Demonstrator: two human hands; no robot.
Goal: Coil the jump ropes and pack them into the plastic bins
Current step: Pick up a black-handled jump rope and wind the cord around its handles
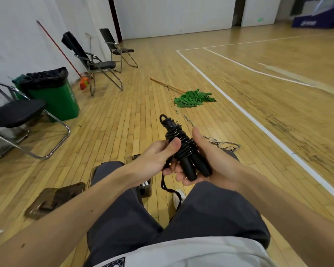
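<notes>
Head view: my left hand (155, 158) and right hand (208, 160) gripped the jump rope (183, 144), mostly wound; its loose tail (164, 183) and packing into the bin (147, 190) were left.

Cannot see most of the plastic bin (148, 190), covered by the left thigh; cannot make out the pale things inside. Cannot follow the loose end of the jump rope (183, 149) between the thighs. Cannot tell what the thin tangle (227, 144) is, half covered by the right hand (210, 162). Loses the near chair (17, 116) at the left edge
</notes>
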